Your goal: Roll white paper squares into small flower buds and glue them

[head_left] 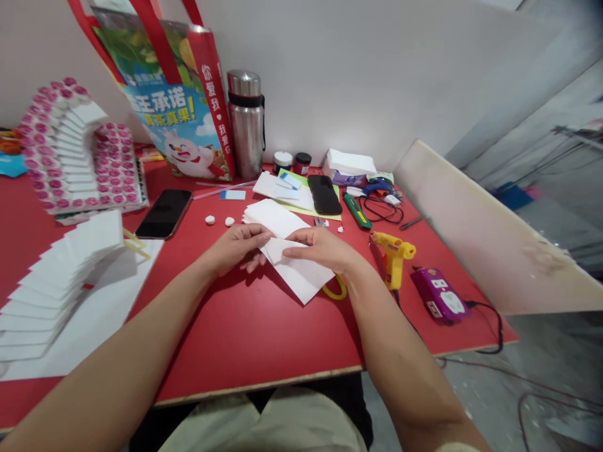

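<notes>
Both my hands hold a white sheet of paper [304,276] above the red table. My left hand [240,248] pinches its left corner between thumb and fingers. On the folded upper part of the sheet lies the thumb of my right hand [318,248], with its fingers behind the paper. Just beyond my hands lies a stack of white paper [277,218]. Partly hidden under the sheet and my right wrist are scissors with a yellow handle [335,289]. Two small white balls [229,221] rest near my left hand.
On the left stand a fanned white paper piece [56,282], a pink-and-white paper craft [51,157] and a black phone [164,213]. A printed bag [183,125] and steel flask [247,125] stand behind. At right are a yellow glue gun [394,257] and a purple power strip [440,295].
</notes>
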The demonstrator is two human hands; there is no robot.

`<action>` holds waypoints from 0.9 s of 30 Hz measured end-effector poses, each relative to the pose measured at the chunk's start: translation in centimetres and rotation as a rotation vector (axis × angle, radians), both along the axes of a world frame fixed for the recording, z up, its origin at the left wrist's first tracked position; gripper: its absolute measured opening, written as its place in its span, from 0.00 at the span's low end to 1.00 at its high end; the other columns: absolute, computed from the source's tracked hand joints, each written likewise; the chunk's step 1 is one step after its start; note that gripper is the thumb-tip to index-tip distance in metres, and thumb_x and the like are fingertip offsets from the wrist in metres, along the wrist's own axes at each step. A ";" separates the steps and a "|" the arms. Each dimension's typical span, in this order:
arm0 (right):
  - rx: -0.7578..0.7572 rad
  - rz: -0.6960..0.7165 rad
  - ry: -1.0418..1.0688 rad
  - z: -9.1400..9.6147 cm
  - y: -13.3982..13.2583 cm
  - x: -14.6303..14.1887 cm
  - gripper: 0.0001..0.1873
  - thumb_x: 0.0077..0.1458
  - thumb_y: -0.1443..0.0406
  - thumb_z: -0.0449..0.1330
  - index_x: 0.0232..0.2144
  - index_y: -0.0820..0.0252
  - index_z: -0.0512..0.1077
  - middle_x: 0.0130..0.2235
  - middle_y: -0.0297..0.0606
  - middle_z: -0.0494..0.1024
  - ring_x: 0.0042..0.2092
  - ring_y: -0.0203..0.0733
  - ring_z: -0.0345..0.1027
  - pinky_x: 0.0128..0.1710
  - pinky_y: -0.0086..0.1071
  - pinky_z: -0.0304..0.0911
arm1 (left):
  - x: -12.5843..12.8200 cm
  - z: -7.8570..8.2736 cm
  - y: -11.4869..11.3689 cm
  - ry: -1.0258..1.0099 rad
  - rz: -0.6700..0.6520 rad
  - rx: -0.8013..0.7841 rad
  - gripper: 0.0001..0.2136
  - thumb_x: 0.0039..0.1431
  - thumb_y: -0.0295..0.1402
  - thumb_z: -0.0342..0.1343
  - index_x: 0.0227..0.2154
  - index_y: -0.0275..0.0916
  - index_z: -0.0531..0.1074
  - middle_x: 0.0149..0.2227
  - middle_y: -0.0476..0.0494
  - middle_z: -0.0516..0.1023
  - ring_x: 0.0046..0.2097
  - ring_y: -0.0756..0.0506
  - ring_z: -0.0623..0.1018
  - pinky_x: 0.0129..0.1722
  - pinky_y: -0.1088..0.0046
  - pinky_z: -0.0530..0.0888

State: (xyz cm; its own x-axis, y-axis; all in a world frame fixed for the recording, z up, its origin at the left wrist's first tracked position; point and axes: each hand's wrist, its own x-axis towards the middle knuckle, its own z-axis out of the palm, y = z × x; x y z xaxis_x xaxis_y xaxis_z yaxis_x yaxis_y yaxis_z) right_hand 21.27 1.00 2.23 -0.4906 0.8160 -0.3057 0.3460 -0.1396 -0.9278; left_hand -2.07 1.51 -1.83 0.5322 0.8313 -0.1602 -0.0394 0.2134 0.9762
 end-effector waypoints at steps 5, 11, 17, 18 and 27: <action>0.086 -0.033 -0.060 -0.3 0.1 -0.3 0.15 0.51 0.61 0.69 0.40 0.62 0.81 0.37 0.37 0.83 0.34 0.37 0.73 0.31 0.27 0.64 | 0.1 0.0 0.0 0.030 0.039 0.050 0.17 0.62 0.45 0.63 0.42 0.35 0.74 0.22 0.49 0.78 0.17 0.54 0.72 0.16 0.83 0.65; 0.258 -0.053 -0.157 -0.3 0.2 0.2 0.10 0.52 0.65 0.66 0.37 0.61 0.84 0.28 0.31 0.77 0.29 0.34 0.66 0.27 0.26 0.56 | -0.2 -0.6 0.3 -0.058 0.081 0.104 0.13 0.60 0.37 0.65 0.43 0.34 0.79 0.25 0.46 0.80 0.20 0.53 0.75 0.17 0.82 0.66; -0.084 0.008 0.212 0.8 -0.1 1.1 0.30 0.52 0.54 0.72 0.54 0.60 0.77 0.46 0.44 0.83 0.40 0.40 0.76 0.38 0.31 0.70 | -0.5 -0.3 0.2 -0.188 0.117 0.090 0.08 0.56 0.33 0.66 0.35 0.33 0.82 0.23 0.45 0.79 0.21 0.51 0.76 0.19 0.80 0.67; -0.148 -0.026 0.287 0.7 -0.2 0.8 0.30 0.54 0.50 0.70 0.54 0.60 0.76 0.47 0.46 0.83 0.41 0.41 0.77 0.39 0.32 0.72 | -0.5 -0.2 0.1 -0.195 0.093 0.086 0.08 0.56 0.33 0.67 0.35 0.33 0.82 0.23 0.44 0.78 0.21 0.51 0.76 0.19 0.79 0.67; -0.217 0.089 0.319 -0.6 -1.3 -2.8 0.16 0.58 0.58 0.68 0.43 0.62 0.75 0.32 0.34 0.76 0.25 0.29 0.59 0.26 0.27 0.59 | 0.1 0.1 -0.5 -0.066 0.020 0.153 0.08 0.58 0.34 0.65 0.34 0.34 0.83 0.19 0.46 0.74 0.20 0.53 0.71 0.20 0.80 0.66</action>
State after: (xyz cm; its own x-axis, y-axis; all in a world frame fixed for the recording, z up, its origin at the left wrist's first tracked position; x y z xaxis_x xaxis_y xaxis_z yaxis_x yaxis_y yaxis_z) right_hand 18.44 -0.30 1.60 -0.6546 0.6993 -0.2873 0.0644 -0.3271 -0.9428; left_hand -2.00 1.03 -1.75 0.5207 0.8537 0.0042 -0.1075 0.0607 0.9924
